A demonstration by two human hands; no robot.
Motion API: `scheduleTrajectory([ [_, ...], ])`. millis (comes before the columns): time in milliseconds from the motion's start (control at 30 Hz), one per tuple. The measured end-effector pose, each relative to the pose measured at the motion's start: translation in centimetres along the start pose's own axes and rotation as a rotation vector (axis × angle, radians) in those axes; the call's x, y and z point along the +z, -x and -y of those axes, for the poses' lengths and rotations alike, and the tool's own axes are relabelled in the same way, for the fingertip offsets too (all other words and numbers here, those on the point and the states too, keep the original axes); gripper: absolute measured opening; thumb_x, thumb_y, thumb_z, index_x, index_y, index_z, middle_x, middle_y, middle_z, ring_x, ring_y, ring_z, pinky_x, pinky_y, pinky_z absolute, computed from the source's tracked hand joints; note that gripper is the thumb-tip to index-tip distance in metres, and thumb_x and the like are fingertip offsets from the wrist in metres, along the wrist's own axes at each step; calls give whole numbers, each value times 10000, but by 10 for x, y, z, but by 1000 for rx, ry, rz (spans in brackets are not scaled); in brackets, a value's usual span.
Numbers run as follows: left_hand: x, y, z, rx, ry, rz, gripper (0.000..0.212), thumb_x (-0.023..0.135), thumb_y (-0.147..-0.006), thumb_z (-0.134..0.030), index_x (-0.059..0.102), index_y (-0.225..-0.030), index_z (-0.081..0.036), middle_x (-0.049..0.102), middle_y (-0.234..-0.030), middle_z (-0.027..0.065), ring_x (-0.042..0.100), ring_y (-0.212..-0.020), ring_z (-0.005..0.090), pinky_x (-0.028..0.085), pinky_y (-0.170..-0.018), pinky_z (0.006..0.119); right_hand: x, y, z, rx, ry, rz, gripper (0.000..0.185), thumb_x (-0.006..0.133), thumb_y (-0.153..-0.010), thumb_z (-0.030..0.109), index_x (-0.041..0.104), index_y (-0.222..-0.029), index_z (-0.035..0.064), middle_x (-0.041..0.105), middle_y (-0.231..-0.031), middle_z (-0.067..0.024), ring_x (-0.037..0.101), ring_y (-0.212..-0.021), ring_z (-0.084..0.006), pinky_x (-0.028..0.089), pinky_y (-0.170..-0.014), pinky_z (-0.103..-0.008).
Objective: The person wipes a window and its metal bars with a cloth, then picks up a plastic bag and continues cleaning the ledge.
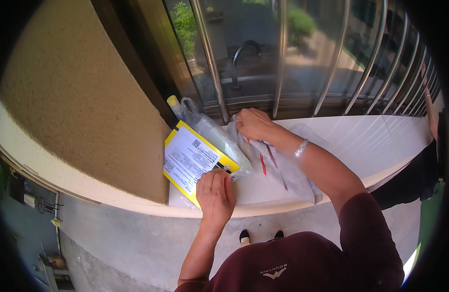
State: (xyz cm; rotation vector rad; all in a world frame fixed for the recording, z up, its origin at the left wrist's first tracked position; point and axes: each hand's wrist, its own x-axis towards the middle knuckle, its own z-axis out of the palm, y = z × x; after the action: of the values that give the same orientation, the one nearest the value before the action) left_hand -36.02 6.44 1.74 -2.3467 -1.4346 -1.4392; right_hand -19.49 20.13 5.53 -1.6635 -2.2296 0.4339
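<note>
My left hand [216, 193] rests with bent fingers on the lower right edge of a yellow-bordered packet [191, 158] that bears a white printed sheet; whether it grips the packet is unclear. Beside the packet lies a clear plastic bag [224, 140], partly under it. My right hand [254, 124] is closed on the upper end of a pale cloth with red and dark stripes [273, 166], which is spread over the white sill. Behind the packet, against the window frame, stands a clear bottle with a yellow cap [172, 101].
A white tiled sill [355, 146] runs below metal window bars [281, 54]. A rough beige wall [89, 102] rises at the left. Behind the glass is a curved faucet [236, 62]. At the far right edge, another person's arm [431, 113] and dark clothing show near the sill.
</note>
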Motion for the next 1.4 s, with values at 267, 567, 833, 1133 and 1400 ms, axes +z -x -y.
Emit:
scheduleTrajectory([
  [267,-10,16,5,-130,288,-399,57,499,-833,-58,490,-832,-1,551,-873,133,526,-795,247,422,-738,305,-6,31,5,-165,-49,134,311,470,-748,133,620,-996,19,611,-904,-231,587,-869,-371,461,-770,-440],
  [567,-19,24,3,-156,448,-514,251,532,-809,-174,471,-948,26,510,-1002,114,493,-884,176,396,-801,275,26,-17,41,-70,-21,119,234,520,-723,87,648,-877,-33,624,-871,-238,620,-846,-354,491,-712,-408],
  [833,-25,30,7,-322,503,-766,211,476,-743,-76,482,-923,34,502,-977,142,482,-825,182,389,-748,263,33,-34,72,-12,-111,47,219,522,-740,79,657,-876,-26,636,-928,-209,619,-898,-331,495,-754,-381],
  [1133,-36,50,30,-387,400,-821,339,487,-918,-281,459,-788,31,500,-793,49,469,-748,137,413,-703,269,27,-25,54,34,-128,85,241,512,-734,86,640,-896,-38,621,-948,-225,601,-917,-356,483,-765,-402],
  [1400,-43,52,27,-411,398,-905,395,481,-915,-331,480,-1030,46,537,-1000,107,516,-900,175,436,-785,319,41,-49,86,-17,-220,109,242,513,-748,113,648,-888,-31,625,-939,-224,608,-911,-345,488,-770,-392],
])
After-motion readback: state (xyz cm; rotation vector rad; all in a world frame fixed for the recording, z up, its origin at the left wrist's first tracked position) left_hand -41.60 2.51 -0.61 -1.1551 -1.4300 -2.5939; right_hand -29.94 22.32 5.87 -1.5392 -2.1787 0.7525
